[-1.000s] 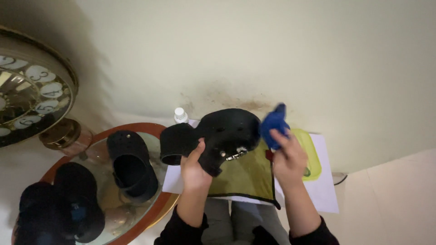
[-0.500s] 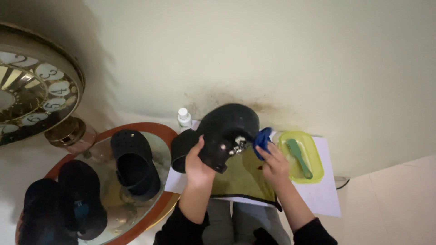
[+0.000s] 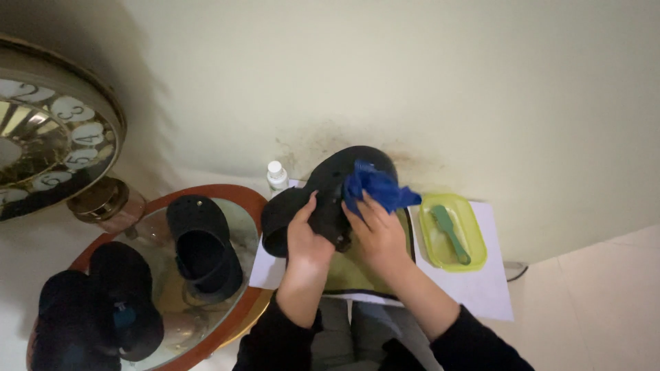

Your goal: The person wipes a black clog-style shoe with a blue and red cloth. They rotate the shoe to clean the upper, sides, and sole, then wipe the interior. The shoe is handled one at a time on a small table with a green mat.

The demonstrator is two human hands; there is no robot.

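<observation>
- Left hand (image 3: 308, 242) grips a black clog (image 3: 340, 189) by its heel strap end, fingers wrapped shut around it; clog is held up over the lap, near frame centre.
- Right hand (image 3: 378, 233) presses a blue cloth (image 3: 377, 187) against the clog's upper, fingers closed on the cloth, at 1 o'clock from the left hand.
- Judgement: the clog looks like light, moulded foam, flexible but shape-holding; probably slick where damp, so the strap or the heel rim gives the surest hold.
- Cloth is soft and bunches freely.
- Second black clog (image 3: 201, 242) lies on a round glass table (image 3: 242, 198) at 9 o'clock from the hands, apart from them.
- Green tray (image 3: 430, 240) with a green brush (image 3: 452, 233) lies at 3 o'clock on white paper (image 3: 485, 288).
- Small white bottle (image 3: 276, 175) stands at 11 o'clock, just behind the held clog.
</observation>
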